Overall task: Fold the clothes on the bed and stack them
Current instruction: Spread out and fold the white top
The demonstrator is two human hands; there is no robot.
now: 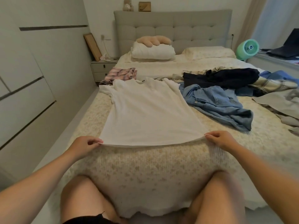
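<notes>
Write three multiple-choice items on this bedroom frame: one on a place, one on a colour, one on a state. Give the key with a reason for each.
1. Where does the denim garment lie relative to the white T-shirt?
A. To its right
B. Under it
C. On the pillow

2. What colour is the small fan beside the bed?
A. Red
B. Green
C. Black

3. How does the white T-shirt lie?
A. Rolled into a ball
B. Folded in quarters
C. Spread flat, hem pinched by both hands

Key:
1 A: the denim lies right of the shirt's edge.
2 B: its housing is mint green.
3 C: the left hand and the right hand each pinch a hem corner.
</notes>
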